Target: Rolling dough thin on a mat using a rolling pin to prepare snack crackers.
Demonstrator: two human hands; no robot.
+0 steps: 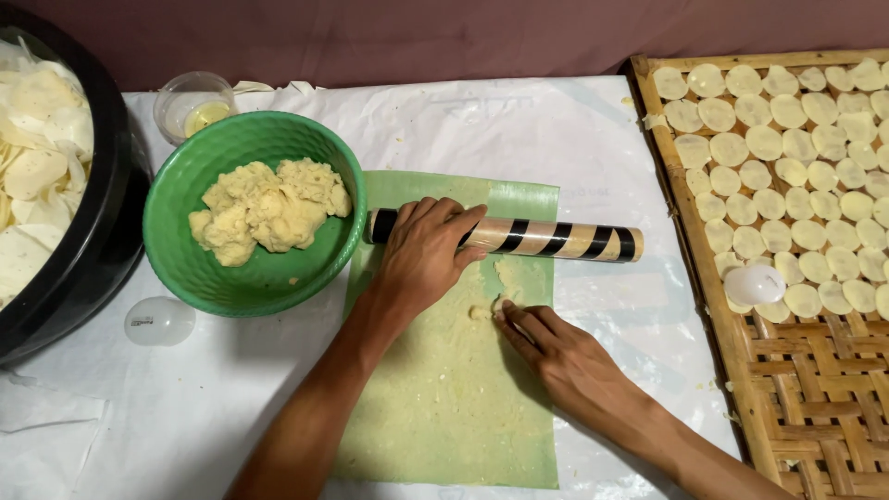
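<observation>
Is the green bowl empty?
No, the green bowl holds a lumpy heap of pale yellow dough.

Glossy striped roller (546, 239), smooth plastic green bowl (185, 264), rough woven bamboo tray (815, 389)
</observation>
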